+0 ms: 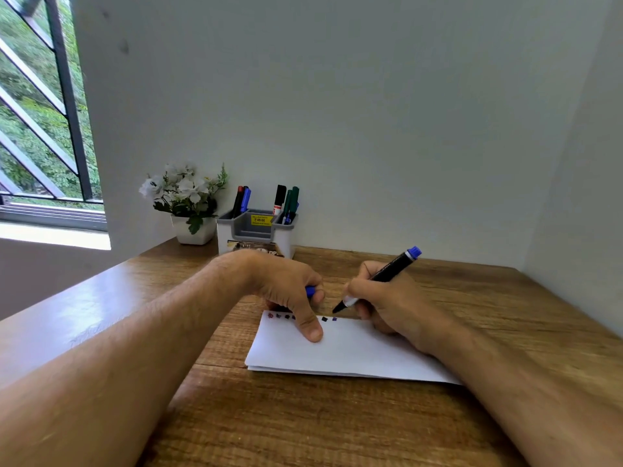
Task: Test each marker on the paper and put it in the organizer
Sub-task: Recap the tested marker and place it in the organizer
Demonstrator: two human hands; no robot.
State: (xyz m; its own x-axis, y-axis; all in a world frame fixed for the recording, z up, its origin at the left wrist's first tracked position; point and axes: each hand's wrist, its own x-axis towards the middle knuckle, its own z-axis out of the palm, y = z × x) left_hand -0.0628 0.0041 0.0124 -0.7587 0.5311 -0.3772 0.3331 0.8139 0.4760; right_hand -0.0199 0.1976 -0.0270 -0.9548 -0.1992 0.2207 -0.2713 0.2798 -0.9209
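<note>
Wood table (337, 433) w/ paper (344, 352), organizer (256, 237), flower pot (197, 232).

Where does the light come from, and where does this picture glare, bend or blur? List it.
Head view: daylight enters through the window at left; a pale sheen lies on the table near it; the wide lens bows the window bars and stretches both forearms; the organizer label print is too soft to read; both hands and the paper are sharp.
</note>
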